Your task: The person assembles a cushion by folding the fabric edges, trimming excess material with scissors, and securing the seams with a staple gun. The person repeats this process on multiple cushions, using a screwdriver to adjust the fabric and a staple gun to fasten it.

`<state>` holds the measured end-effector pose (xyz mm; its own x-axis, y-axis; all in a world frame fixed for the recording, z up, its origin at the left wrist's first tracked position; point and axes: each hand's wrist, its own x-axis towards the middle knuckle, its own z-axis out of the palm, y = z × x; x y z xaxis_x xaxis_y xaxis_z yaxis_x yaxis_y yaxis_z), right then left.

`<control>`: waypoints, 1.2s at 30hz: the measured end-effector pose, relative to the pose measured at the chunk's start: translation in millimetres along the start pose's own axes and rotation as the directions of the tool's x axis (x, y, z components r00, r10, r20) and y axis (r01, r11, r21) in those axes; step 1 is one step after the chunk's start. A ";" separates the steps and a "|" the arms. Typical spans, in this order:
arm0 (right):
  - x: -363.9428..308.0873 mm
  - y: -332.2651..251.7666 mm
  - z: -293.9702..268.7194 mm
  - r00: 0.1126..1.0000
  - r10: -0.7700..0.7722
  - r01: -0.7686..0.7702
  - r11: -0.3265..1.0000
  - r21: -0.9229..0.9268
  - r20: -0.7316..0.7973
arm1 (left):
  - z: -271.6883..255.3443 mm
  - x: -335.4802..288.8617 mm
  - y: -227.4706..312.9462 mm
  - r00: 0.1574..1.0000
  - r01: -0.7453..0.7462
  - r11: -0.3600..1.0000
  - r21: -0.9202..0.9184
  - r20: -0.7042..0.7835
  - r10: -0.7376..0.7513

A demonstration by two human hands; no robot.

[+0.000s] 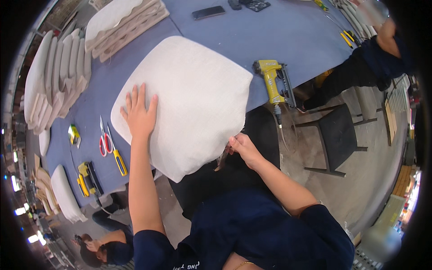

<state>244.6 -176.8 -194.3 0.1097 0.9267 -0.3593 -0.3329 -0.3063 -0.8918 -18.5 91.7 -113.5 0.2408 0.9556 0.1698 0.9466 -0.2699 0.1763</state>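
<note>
A pale, fabric-covered seat pad lies on the blue-grey table, its near part jutting over the edge toward me. My left hand rests flat on its left side, fingers spread. At the pad's near right edge, my right hand is closed on the fabric edge, the thumb showing and the other fingers partly hidden. A loose strip of cloth hangs just below that grip. To the right of the pad lies a yellow staple gun with an air hose.
Left of the pad lie red-handled scissors, a yellow-handled tool and another staple gun. Stacked pads fill the far left. A phone lies at the back. A black chair frame and another person are at right.
</note>
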 end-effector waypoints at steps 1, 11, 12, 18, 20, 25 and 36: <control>3.5 4.9 -0.8 0.999 -0.020 0.023 0.997 -0.072 0.044 | -0.1 -0.1 0.8 1.000 0.004 1.000 0.008 -0.006 -0.004; 30.8 38.7 34.5 0.951 -0.181 0.167 0.983 -0.076 -0.251 | 3.9 -1.1 -4.2 0.999 -0.017 0.998 0.069 -0.041 0.020; 36.8 47.5 34.6 0.934 -0.234 0.216 0.972 -0.095 -0.268 | 1.8 0.0 -2.7 0.999 -0.022 0.997 0.073 -0.040 0.025; 47.0 69.1 33.7 0.909 -0.310 0.281 0.949 -0.140 -0.277 | -3.8 -0.2 0.0 0.999 0.002 1.000 0.009 -0.035 -0.002; 46.5 69.8 31.1 0.916 -0.297 0.264 0.952 -0.154 -0.269 | -2.5 0.2 -0.7 1.000 0.004 1.000 -0.001 -0.026 -0.004; 36.2 42.7 24.6 0.969 -0.144 0.089 0.961 -0.262 -0.203 | -6.2 -1.6 3.8 1.000 -0.012 1.000 -0.024 -0.007 0.012; 34.5 94.8 -16.4 1.000 0.006 -0.008 0.997 -0.082 -0.026 | -16.5 -9.5 10.0 0.999 0.009 0.999 -0.049 0.042 -0.007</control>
<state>232.2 -177.4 -295.7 0.1318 0.9189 -0.3717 -0.2561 -0.3307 -0.9083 -14.8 78.0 -97.3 0.2431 0.9615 0.1280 0.9372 -0.2668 0.2248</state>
